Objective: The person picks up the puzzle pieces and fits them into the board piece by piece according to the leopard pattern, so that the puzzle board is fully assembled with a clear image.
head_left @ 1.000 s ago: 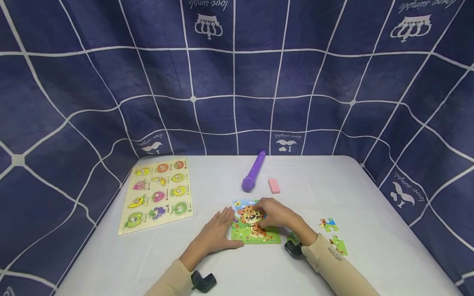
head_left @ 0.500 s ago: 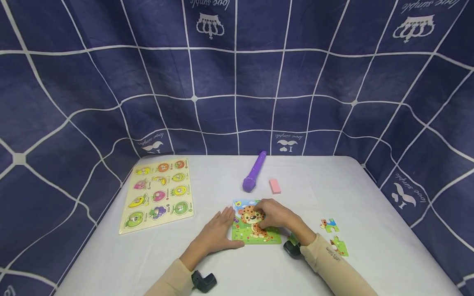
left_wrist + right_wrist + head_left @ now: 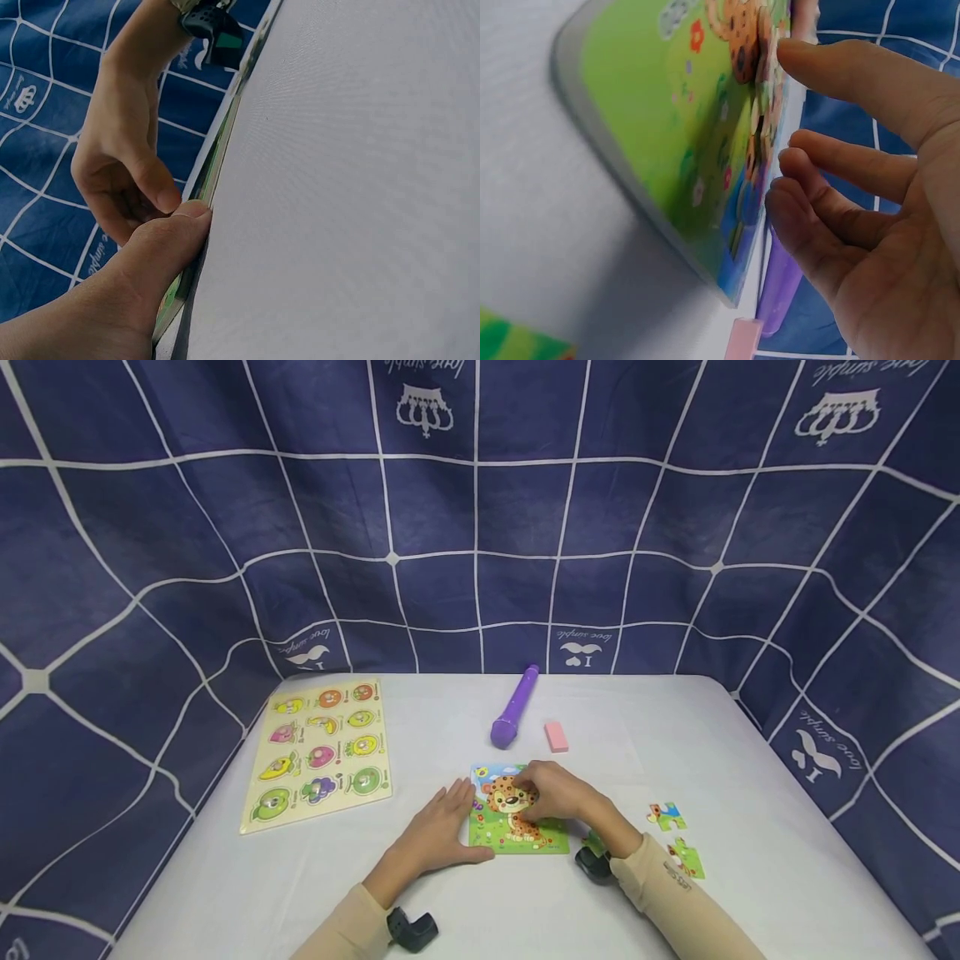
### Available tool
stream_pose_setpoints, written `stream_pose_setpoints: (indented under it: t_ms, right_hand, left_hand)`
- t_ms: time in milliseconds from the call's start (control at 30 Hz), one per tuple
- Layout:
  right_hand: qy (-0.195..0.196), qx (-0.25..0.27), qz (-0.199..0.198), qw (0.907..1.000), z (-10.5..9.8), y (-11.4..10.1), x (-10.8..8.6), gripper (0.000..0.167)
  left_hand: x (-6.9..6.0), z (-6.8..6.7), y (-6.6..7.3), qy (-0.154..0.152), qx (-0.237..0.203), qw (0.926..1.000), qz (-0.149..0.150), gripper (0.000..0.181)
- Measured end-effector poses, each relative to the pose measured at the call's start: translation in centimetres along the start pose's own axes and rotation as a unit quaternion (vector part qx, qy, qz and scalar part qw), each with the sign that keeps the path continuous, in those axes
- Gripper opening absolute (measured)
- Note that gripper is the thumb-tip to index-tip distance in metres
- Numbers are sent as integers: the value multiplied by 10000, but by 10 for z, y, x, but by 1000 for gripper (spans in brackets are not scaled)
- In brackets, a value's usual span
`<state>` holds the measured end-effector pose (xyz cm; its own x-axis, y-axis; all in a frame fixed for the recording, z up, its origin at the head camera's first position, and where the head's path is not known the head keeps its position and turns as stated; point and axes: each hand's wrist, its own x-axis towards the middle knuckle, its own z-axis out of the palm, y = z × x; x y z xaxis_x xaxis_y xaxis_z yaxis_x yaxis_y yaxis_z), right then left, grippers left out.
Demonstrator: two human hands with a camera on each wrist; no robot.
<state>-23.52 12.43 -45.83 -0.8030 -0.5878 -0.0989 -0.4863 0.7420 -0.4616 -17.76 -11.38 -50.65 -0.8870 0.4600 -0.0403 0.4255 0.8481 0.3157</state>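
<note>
A jigsaw puzzle board [image 3: 491, 840] with a leopard cub picture lies flat on the white table. My left hand [image 3: 435, 833] rests at its near left corner, fingers straight along the left side. The left thumb [image 3: 169, 236] touches the front edge. Over the upper right part of the board my right hand [image 3: 558, 793] arches, thumb and bent fingers [image 3: 791, 217] spread apart at the picture. Several puzzle pieces [image 3: 756, 142] there stand slightly proud of the board. Contact between the right fingertips and those pieces is hard to make out.
Loose jigsaw pieces [image 3: 687, 858] lie to the right; another [image 3: 595, 842] is partly hidden by my right wrist. Behind the board are a purple toy microphone [image 3: 513, 710] and a pink block [image 3: 556, 737]. A wooden fruit puzzle [image 3: 330, 756] lies at left. Dark blue cloth [image 3: 435, 527] surrounds the table.
</note>
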Motion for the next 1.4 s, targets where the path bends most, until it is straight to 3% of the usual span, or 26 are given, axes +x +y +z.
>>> stream_pose_setpoints:
  t_ms: [133, 500, 767, 1400]
  right_hand:
    - [98, -44, -39, 9999, 0, -1, 1, 47]
    - [-116, 176, 170, 9996, 3, -4, 4, 39]
    - [-1, 322, -6, 9995, -4, 0, -1, 47]
    - [8, 359, 37, 9993, -11, 13, -13, 52]
  left_hand:
    - [0, 0, 0, 5, 32, 10000, 4, 113]
    - [1, 0, 0, -15, 14, 10000, 2, 114]
    - [1, 1, 0, 9, -29, 10000, 17, 114]
    - [0, -1, -1, 31, -133, 9999, 69, 113]
